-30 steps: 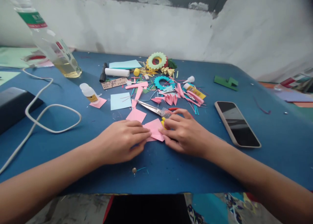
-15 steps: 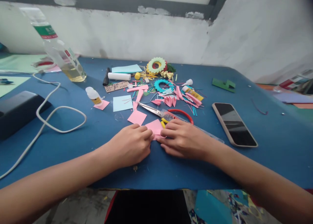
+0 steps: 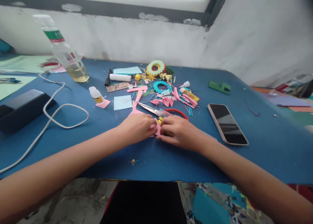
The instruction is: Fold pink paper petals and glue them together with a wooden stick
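A small piece of pink paper (image 3: 157,127) lies between my hands near the table's front, partly covered by my fingers. My left hand (image 3: 139,127) is closed on its left side, the fingers curled over it. On the other side, my right hand (image 3: 177,132) pinches the paper's right edge with bent fingers. Just beyond the hands rest scissors (image 3: 177,111) with red and yellow handles, their blades pointing to the far left. Another pink paper square (image 3: 135,112) shows partly behind my left hand. A light blue square (image 3: 122,102) lies farther off.
Folded pink pieces (image 3: 167,101), paper rings (image 3: 156,68) and scraps are heaped at the back. A glue bottle (image 3: 96,95) stands left, near a tall bottle (image 3: 75,70) and a white cable (image 3: 73,104). A phone (image 3: 228,123) lies right.
My hands have shifted slightly up the picture, and my left hand now covers more of the pink paper and the loose square behind it. The view has tilted a little.
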Available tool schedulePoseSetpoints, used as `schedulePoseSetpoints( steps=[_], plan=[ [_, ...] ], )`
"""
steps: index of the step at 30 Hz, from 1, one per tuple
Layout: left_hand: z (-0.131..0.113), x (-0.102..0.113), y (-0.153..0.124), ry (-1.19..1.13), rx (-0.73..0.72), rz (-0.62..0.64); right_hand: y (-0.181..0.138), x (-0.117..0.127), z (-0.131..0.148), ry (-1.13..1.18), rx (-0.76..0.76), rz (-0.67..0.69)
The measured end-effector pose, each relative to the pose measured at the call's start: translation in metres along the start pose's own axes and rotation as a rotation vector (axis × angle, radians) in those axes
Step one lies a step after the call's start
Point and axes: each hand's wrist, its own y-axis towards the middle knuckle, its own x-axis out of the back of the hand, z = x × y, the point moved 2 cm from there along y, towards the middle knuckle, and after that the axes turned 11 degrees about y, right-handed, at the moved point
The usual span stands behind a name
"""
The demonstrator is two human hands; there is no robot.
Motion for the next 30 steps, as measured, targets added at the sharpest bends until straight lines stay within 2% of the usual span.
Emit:
schedulePoseSetpoints(
  steps=[6, 13, 19, 23, 25, 27, 30],
  plan=[
    [0.005, 0.0, 0.003, -0.169, 0.165, -0.031, 0.003, 0.0, 0.005, 0.028, -0.175, -0.064],
    [0.024, 0.001, -0.006, -0.619, 0.328, 0.034, 0.013, -0.004, 0.005, 0.229, -0.315, -0.157],
    [0.029, 0.001, -0.02, -0.874, 0.414, 0.126, 0.022, 0.0, 0.013, 0.407, -0.308, -0.109],
    [0.026, 0.003, -0.025, -0.822, 0.397, 0.284, 0.026, 0.009, 0.019, 0.489, -0.233, 0.01],
    [0.025, 0.005, -0.023, -0.724, 0.341, 0.268, 0.029, 0.011, 0.018, 0.504, -0.222, 0.065],
    [0.026, 0.008, -0.019, -0.626, 0.269, 0.201, 0.032, 0.011, 0.016, 0.492, -0.232, 0.094],
    [0.028, 0.009, -0.016, -0.532, 0.235, 0.171, 0.036, 0.007, 0.011, 0.438, -0.274, 0.074]
  ],
)
